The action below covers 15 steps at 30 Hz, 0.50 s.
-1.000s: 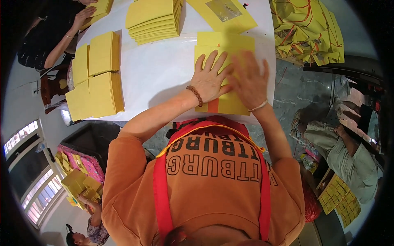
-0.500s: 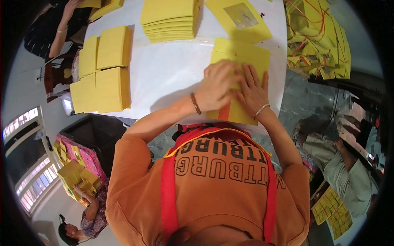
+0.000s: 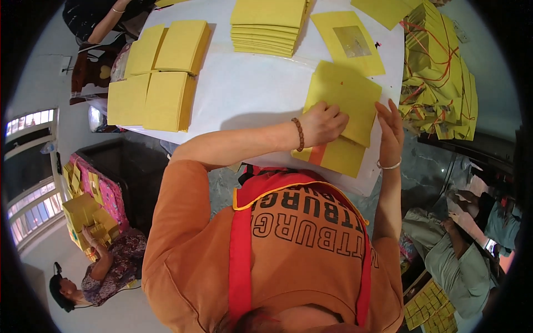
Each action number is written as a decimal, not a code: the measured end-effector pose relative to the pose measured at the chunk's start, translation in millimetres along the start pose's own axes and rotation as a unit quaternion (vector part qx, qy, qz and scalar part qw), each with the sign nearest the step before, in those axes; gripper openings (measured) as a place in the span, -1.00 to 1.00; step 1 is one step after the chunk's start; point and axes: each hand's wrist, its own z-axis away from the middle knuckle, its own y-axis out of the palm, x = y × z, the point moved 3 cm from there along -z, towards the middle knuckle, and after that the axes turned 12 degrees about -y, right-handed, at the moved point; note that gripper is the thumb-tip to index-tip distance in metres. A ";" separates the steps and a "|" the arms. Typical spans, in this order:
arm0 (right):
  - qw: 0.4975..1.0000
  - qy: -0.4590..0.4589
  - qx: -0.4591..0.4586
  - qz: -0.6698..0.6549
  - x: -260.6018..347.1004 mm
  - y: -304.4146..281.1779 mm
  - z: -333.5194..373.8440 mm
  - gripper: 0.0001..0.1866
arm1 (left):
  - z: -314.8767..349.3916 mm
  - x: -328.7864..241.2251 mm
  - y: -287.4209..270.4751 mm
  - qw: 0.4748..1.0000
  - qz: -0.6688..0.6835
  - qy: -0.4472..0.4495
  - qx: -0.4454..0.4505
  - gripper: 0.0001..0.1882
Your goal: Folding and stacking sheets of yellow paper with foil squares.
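Yellow paper sheets [image 3: 351,95], overlapped, at R side of white tabletop [image 3: 250,77], under L hand [image 3: 326,125] w/ curled fingers (can't tell if pinching) & just beside R hand [image 3: 392,132], empty, fingers extended. Prob. best: steady lower sheet [image 3: 344,159], square edges, smooth evenly.

The head-worn fisheye looks down from near above the hands [image 3: 326,125].

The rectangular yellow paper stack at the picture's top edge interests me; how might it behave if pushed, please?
The rectangular yellow paper stack might slide apart, since separate layers show along its near side and no band is visible. Its many layers suggest fair weight.
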 end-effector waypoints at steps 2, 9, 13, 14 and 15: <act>0.998 -0.010 -0.025 0.051 7.2 -1.2 5.7 -0.53 | 2.5 18.3 -18.1 0.994 0.092 -0.026 -0.043 -0.58; 0.977 -0.051 -0.098 0.180 -3.4 -27.0 37.9 -0.68 | 75.8 131.6 -22.7 0.968 -0.013 -0.196 -0.155 -0.51; 0.968 -0.074 -0.064 0.229 3.1 -3.2 30.9 -0.74 | 108.2 159.4 32.9 0.977 -0.020 -0.205 -0.059 -0.51; 0.954 -0.111 -0.027 0.277 6.0 2.4 28.3 -0.76 | 114.2 161.0 41.4 0.977 -0.019 -0.207 -0.058 -0.51; 0.935 -0.147 0.009 0.324 8.7 6.9 26.0 -0.78 | 115.2 162.2 47.4 0.977 -0.020 -0.209 -0.032 -0.52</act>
